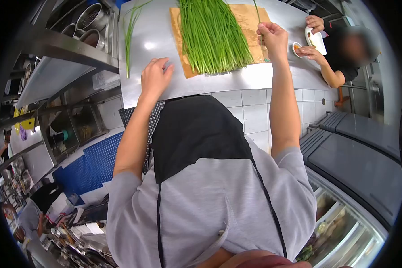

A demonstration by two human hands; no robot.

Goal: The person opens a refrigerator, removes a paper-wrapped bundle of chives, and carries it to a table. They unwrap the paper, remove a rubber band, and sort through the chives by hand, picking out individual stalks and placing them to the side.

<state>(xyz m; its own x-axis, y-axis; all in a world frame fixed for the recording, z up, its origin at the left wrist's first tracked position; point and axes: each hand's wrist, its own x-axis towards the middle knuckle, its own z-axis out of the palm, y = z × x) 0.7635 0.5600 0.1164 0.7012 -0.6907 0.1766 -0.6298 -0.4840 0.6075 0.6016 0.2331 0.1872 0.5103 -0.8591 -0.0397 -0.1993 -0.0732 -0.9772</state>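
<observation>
A thick pile of long green chives (214, 40) lies on brown cardboard (248, 13) on the metal table. At the right edge of the cardboard, my right hand (274, 38) is closed, thumb against fingers, on a single chive stalk (256, 8) that rises above the fingertips. My left hand (156, 76) rests on the bare metal at the table's near side, left of the pile. Its fingers are stretched out and slightly apart, holding nothing. Farther left, a few loose chive stalks (128, 42) lie apart from the main pile.
The steel table (152, 27) spans the top. Across its right end sits a person in dark clothing, with hands at a white dish (316, 41) and a small cup (296, 47). Metal shelving with pots (92, 17) stands left. Grey lidded units (348, 156) are at lower right.
</observation>
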